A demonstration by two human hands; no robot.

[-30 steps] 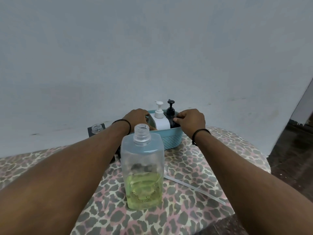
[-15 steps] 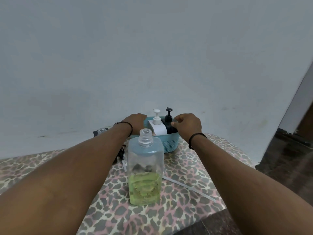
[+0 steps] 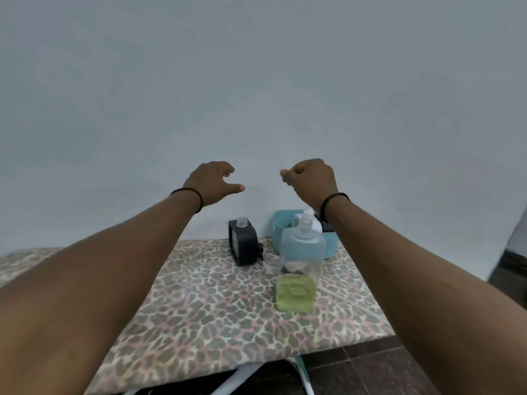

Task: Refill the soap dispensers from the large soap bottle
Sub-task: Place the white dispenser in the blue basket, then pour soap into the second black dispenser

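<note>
1. The large soap bottle stands upright on the leopard-print table, long axis vertical, its uncapped neck pointing up; yellow-green soap fills roughly its lower third.
2. Just behind it, a blue basket against the wall holds a white pump dispenser and a dark item mostly hidden by the right forearm.
3. Left of the basket, a black dispenser stands with its clear neck open.
4. Both hands hang above the table, holding nothing: the left hand loosely curled with thumb extended, the right hand closed into a fist.
5. Bare table spreads left of and in front of the bottle; dark floor tiles begin at the near edge.
</note>
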